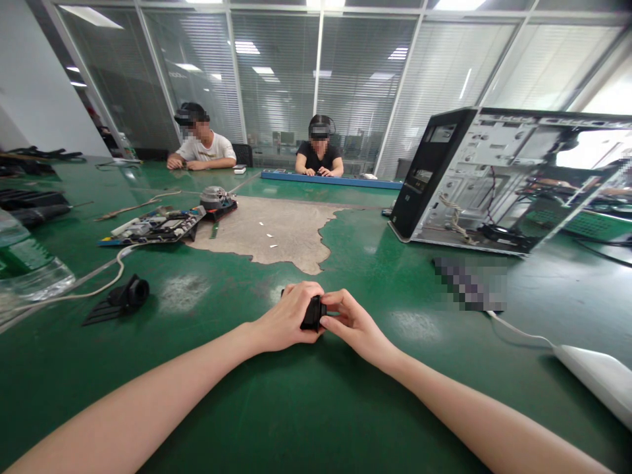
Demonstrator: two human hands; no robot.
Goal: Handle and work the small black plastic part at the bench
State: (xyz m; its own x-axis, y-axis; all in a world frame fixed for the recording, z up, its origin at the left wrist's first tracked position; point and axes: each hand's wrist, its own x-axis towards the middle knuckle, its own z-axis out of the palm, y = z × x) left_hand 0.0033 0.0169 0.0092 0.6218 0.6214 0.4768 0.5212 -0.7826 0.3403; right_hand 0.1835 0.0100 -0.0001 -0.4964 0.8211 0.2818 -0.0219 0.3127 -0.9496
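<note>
Low over the green tabletop, a small black block-like part [312,316] sits between my two hands; its exact kind I cannot make out. My left hand [284,319] is wrapped over it from the left and hides much of it. From the right, my right hand [356,324] pinches the part's right end between thumb and fingers. To the left on the table lies a black plastic piece [126,296] with a round opening and a slatted base.
An open computer case [424,178] stands at the right, near a blurred-out item [467,283] with a white cable. Further left are a circuit board [162,225], a cooler [217,197] and a plastic bottle [32,260]. Two people [210,148] sit across, behind a blue bar [330,180].
</note>
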